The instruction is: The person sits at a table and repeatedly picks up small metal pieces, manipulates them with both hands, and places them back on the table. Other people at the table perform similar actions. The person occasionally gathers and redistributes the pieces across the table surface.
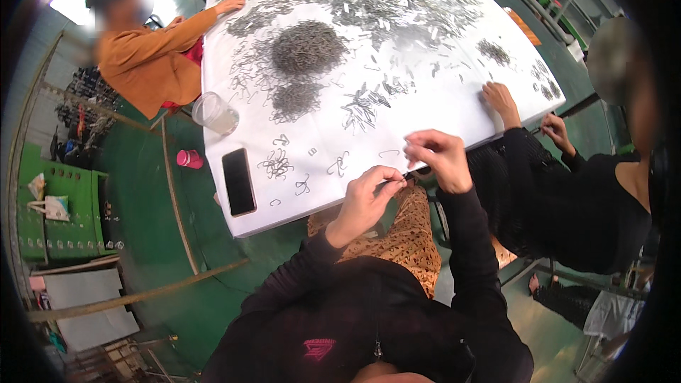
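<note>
My left hand is just over the near edge of the white-covered table. Its thumb and forefinger pinch something small and dark at their tips, too small to name. Close to its right, my right hand is raised with bent fingers; a gap shows between thumb and forefinger, and I see nothing held there. A single bent wire hook lies just beyond my hands. To the left are a few linked-looking hooks and a small heap of hooks.
A black-screened phone and a clear plastic cup stand along the table's left side. Farther back are a large dark heap of metal pieces and a loose spread. One person's hand rests at right; another person's at far left.
</note>
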{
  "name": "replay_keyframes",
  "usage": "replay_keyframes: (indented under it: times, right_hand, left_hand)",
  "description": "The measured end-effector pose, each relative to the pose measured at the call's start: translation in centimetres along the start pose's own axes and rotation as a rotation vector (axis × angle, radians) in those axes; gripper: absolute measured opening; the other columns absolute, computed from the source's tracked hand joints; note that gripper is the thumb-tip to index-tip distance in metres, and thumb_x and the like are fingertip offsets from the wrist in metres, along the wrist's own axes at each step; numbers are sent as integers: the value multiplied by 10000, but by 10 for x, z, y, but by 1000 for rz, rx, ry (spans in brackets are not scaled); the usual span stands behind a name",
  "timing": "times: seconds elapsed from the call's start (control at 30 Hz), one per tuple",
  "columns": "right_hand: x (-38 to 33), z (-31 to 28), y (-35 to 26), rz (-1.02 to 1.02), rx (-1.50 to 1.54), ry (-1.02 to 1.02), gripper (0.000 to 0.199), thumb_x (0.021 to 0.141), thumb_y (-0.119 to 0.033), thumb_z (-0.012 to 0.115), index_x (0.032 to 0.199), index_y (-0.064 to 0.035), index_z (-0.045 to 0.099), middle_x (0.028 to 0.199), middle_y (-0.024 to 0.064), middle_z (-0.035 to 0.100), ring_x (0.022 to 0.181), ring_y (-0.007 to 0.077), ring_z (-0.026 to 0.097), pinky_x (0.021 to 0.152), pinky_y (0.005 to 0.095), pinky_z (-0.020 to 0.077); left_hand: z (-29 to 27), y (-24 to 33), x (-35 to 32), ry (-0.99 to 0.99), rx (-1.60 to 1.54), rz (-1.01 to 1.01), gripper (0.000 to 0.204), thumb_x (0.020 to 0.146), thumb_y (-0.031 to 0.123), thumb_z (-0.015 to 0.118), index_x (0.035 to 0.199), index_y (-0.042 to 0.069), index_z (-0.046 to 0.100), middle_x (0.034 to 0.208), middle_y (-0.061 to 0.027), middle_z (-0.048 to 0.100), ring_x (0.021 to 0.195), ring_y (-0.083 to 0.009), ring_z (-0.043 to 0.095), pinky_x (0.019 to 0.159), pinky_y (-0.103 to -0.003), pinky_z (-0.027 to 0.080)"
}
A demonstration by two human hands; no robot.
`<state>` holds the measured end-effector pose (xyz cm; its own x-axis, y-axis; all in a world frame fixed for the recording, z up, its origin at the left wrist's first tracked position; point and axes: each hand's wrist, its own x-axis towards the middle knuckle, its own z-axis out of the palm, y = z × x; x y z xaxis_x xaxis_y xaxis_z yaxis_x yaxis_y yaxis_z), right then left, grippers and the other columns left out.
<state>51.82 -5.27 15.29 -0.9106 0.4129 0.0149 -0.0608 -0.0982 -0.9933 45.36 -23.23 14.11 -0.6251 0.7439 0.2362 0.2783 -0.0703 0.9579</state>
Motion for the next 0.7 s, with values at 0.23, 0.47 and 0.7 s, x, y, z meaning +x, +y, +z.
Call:
replay_keyframes:
  times: [0.23, 0.47, 0.7]
  right_hand:
    - [-47, 17, -30, -103, 42, 148, 231, 823, 61, 662, 1053, 73, 646, 843, 98, 661, 713, 143, 660, 587, 204, 488]
    - [-50, 19, -18, -118, 128, 200, 243, 850, 79, 621, 1092, 92, 622, 906, 111, 658, 753, 147, 657, 700, 242, 534]
    - [-50, 23, -10, -28, -5, 226, 265, 818, 89, 649, 1081, 55, 652, 886, 89, 670, 785, 122, 643, 715, 233, 516]
  left_hand:
    - [7, 9, 12, -16, 97, 113, 90, 878, 43, 631, 953, 9, 597, 852, -84, 653, 799, -187, 638, 699, -298, 494]
    - [5, 5, 13, 20, 153, 178, 104, 853, 48, 649, 941, 23, 600, 858, -114, 653, 771, -263, 642, 672, -330, 490]
    - [-1, -8, 10, -12, 198, 180, 115, 839, 48, 666, 942, 37, 615, 869, -91, 656, 813, -265, 627, 708, -342, 485]
